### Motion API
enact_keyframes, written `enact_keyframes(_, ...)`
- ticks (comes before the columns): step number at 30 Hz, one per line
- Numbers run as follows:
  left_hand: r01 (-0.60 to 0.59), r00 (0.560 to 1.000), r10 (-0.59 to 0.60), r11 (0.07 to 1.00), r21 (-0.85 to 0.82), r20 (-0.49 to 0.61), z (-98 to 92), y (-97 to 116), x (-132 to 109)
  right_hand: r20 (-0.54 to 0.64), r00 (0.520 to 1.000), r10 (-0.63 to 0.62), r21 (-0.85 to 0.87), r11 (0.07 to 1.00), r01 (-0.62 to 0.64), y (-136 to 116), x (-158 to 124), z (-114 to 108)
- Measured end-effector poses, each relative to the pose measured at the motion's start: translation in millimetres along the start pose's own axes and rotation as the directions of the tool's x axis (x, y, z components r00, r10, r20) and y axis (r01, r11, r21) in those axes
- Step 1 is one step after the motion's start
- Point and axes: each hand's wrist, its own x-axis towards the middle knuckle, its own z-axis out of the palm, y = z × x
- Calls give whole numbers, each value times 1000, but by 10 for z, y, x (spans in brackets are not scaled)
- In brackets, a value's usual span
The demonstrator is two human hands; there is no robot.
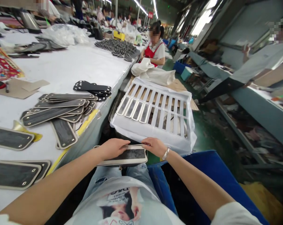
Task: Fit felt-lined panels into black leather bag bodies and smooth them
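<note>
Over my lap I have a long flat strip (132, 154) with a dark middle and a pale border. My left hand (114, 147) grips its far edge toward the left, fingers bent over the top. At the far right corner my right hand (155, 146), with a silver bracelet at the wrist, pinches the same edge. Just beyond stands a slotted white rack (171, 132) with several similar dark panels (133, 108) lying in its near left slots. To the left, a pile of dark strips with pale edging and metal eyelets (54, 109) lies on the table.
The white-covered table (85, 62) has yellow tape (90, 120) along its edge. Black strips (92, 87) and cardboard (22, 87) lie there. A blue bin (202, 168) stands at my right. A person in a red apron (155, 51) sits beyond the rack; another person stands right.
</note>
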Motion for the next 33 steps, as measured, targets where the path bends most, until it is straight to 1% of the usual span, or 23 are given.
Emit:
enact_keyframes(2, -46, 998, 45, 999, 27, 54, 68, 111, 243, 50, 997, -59, -159, 985, 66, -51, 36, 29)
enact_keyframes(4, -70, 995, 68, 997, 14, 71, 117, 137, 372, 77, 994, -81, -254, 962, 98, -68, 43, 57)
enact_keyframes(8, -97, 989, 104, 993, -70, 106, 141, 71, 413, 86, 991, -105, -309, 943, 127, -35, 9, 96)
enact_keyframes(11, -74, 985, 86, 994, -83, 152, 126, 61, 417, 90, 987, -134, -347, 925, 157, -7, -7, 107)
enact_keyframes(13, -58, 985, 68, 996, -67, 161, 120, 86, 431, 98, 983, -153, -354, 918, 178, 4, -12, 101)
enact_keyframes(16, -65, 983, 66, 998, -9, 169, 125, 137, 449, 125, 973, -193, -348, 910, 225, 18, -24, 76)
enact_keyframes(19, -98, 978, 86, 994, 52, 191, 138, 175, 452, 161, 960, -229, -350, 896, 272, 29, -38, 47)
enact_keyframes(24, -100, 982, 77, 986, 129, 172, 194, 258, 414, 202, 953, -224, -380, 879, 288, 18, -48, 34)
enact_keyframes(26, -108, 985, 77, 972, 209, 154, 250, 311, 391, 209, 954, -214, -392, 875, 283, 1, -60, 35)
enact_keyframes(29, -155, 983, 104, 912, 381, 151, 365, 402, 365, 237, 949, -208, -435, 851, 295, -36, -102, 53)
enact_keyframes(31, -168, 982, 107, 870, 464, 155, 446, 469, 358, 264, 941, -210, -480, 818, 317, -79, -144, 100)
enact_keyframes(33, -151, 986, 95, 853, 500, 137, 518, 537, 358, 280, 937, -210, -552, 763, 336, -151, -186, 185)
